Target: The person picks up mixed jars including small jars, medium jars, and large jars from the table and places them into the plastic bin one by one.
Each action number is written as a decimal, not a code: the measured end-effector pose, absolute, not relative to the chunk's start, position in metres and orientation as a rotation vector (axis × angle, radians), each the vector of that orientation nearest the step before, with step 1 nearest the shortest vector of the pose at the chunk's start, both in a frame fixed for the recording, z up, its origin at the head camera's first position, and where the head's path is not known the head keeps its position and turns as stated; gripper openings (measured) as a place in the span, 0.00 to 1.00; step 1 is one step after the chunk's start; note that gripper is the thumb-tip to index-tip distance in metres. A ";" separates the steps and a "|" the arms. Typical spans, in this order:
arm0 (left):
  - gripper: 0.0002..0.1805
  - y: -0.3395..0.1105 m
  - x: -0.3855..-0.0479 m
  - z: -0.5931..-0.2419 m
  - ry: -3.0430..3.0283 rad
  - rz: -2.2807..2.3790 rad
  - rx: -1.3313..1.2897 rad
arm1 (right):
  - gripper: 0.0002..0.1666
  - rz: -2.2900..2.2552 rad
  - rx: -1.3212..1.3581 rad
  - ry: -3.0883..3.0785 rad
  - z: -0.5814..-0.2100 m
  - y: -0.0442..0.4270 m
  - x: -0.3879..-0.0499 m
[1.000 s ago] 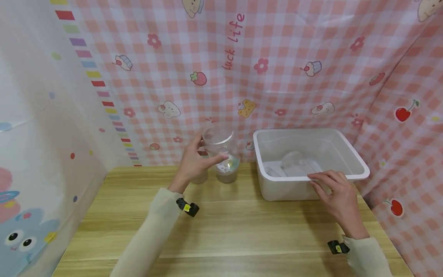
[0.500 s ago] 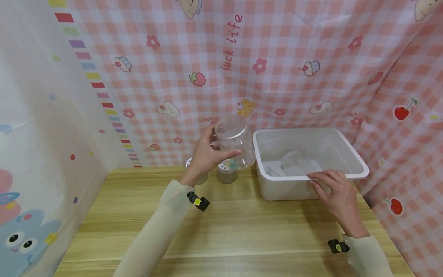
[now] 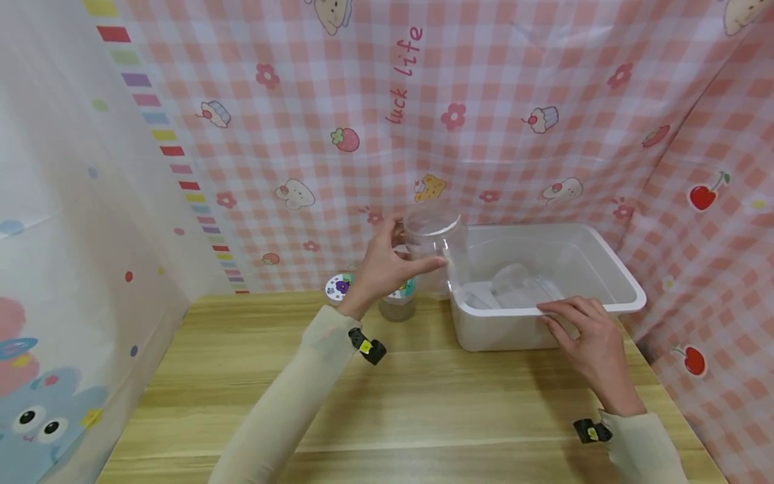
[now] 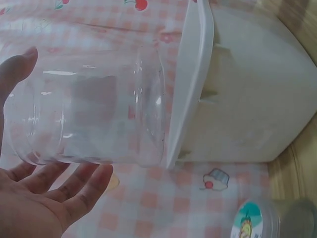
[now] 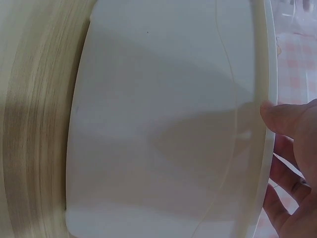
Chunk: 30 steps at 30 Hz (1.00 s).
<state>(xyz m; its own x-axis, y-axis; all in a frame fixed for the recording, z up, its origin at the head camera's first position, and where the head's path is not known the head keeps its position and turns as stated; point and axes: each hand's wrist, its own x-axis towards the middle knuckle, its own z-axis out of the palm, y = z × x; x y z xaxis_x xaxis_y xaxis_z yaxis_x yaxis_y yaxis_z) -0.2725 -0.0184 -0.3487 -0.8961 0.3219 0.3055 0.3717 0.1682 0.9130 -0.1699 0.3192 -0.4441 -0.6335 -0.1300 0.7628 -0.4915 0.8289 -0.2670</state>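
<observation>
Plainly, cloth (image 3: 387, 161) behind the clear jar (image 3: 433, 243) reads "luck life" (image 3: 404, 75).

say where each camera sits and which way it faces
Head: worn there, looking forward and down at the clear cylindrical plastic jar, white rectangular plastic tub, left hand and right hand.
Left wrist: worn there, facing jar and tub; left hand shows.
Right wrist: worn there, facing the tub's outer wall; right hand shows.
Head and left wrist share the jar.
</observation>
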 end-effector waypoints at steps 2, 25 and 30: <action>0.48 -0.014 -0.274 -0.348 -2.376 -1.885 -0.715 | 0.25 0.587 0.446 -2.226 -0.444 0.319 -0.169; 0.45 0.038 -0.293 -0.342 -2.517 -2.014 -0.596 | 0.24 0.603 0.445 -2.226 -0.444 0.319 -0.170; 0.49 0.047 -0.293 -0.342 -2.604 -2.035 -0.512 | 0.23 0.602 0.431 -2.233 -0.444 0.319 -0.170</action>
